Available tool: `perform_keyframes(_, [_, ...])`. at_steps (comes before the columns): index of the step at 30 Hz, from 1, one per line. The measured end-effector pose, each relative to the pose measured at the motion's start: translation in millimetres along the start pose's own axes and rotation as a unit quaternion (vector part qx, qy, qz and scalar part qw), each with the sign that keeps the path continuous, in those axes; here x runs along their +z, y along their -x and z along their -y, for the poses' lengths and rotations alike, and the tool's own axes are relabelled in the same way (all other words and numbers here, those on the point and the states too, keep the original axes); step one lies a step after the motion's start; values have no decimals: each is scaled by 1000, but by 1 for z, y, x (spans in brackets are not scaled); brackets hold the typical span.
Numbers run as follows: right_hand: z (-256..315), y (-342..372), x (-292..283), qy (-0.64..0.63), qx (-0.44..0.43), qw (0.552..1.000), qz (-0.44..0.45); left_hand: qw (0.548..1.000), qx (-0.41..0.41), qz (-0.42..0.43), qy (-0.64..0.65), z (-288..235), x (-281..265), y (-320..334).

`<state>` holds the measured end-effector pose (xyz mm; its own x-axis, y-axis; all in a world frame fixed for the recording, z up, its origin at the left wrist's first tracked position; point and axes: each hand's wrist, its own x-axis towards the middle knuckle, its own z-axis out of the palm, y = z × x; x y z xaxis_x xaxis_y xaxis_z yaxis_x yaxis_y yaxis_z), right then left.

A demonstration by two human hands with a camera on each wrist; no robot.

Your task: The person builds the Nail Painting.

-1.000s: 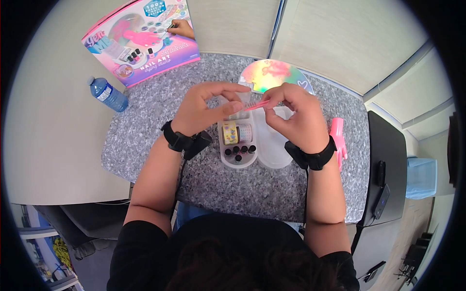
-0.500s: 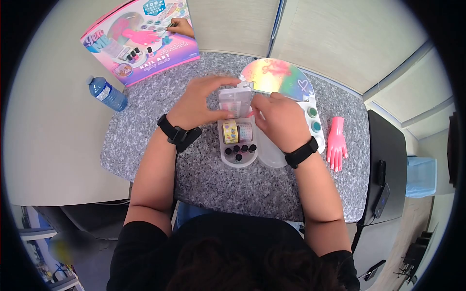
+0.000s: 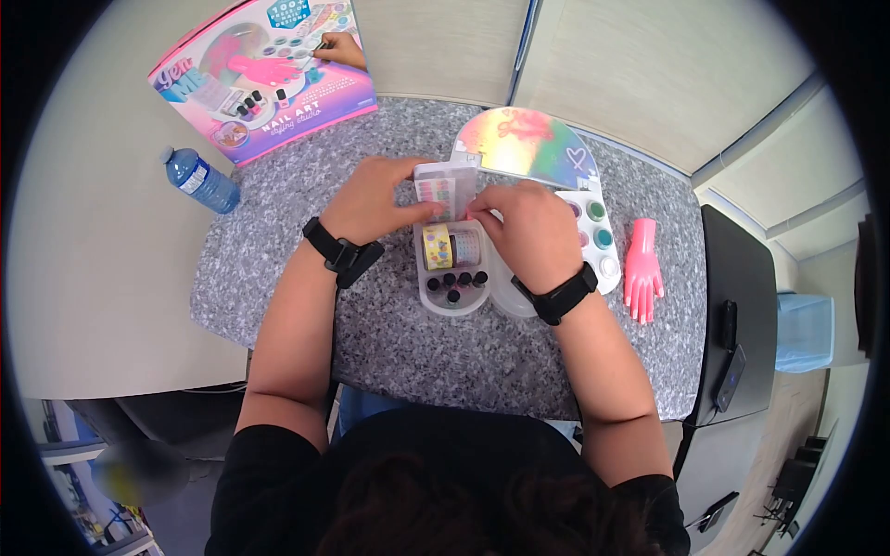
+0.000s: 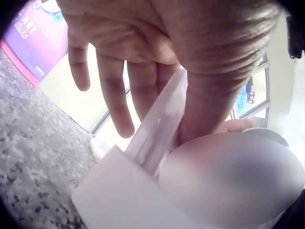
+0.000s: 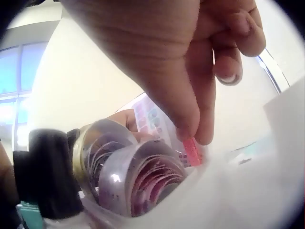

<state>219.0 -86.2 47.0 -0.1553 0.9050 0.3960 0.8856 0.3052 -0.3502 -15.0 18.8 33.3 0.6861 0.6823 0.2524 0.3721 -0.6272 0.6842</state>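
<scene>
In the head view, my left hand [image 3: 371, 199] grips a clear plastic case [image 3: 443, 190] holding rows of small coloured pieces, tilted up at the back of a translucent tray [image 3: 454, 311]. The left wrist view shows its thumb on one side of the case and fingers on the other. My right hand [image 3: 538, 236] pinches a slim pink item [image 5: 192, 152] between thumb and forefinger, its lower end at the tray wall. Most of that item is hidden. Beside it in the tray are sticker rolls [image 5: 138, 183] and several black-capped bottles [image 3: 453, 280].
A white palette [image 3: 599, 269] with coloured pots lies partly behind my right hand, near a pink model hand [image 3: 642, 273]. A rainbow panel [image 3: 528, 144] stands at the back. At left are a nail art box [image 3: 278, 83] and a water bottle [image 3: 202, 181].
My right hand has moved left and lowered the pink item to the tray. My left hand has gone from beside the item to gripping the case, tilted up. The palette has come into view.
</scene>
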Motion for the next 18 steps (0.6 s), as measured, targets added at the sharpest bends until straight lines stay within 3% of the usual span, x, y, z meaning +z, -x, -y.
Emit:
perform_keyframes(3, [-6,1,-9,36,22,999,15,999,5,-39,-25,-1,3,-1])
perform_keyframes(5, [-19,8,-23,33,-32,999,-17,997,-68,-37,2,-4,6,1])
perform_keyframes(6, [-22,13,-38,47,24,999,9,997,-68,-35,1,-3,7,1])
perform_keyframes(8, [-39,28,-69,50,73,996,-22,993,-78,-61,60,4,13,-1])
perform_keyframes(11, [-91,73,-102,122,113,986,-31,990,-88,-84,65,16,24,-4])
perform_keyframes(13, [-129,112,-103,245,182,952,31,989,-83,-94,75,17,28,-5])
perform_keyframes(14, [-140,126,-100,247,183,951,32,988,-82,-106,80,17,30,-5])
perform_keyframes(17, [-147,146,-94,84,355,926,102,988,-89,-114,60,18,34,-6])
perform_keyframes(18, [-145,149,-91,84,357,925,103,988,-89,-112,62,18,35,-6])
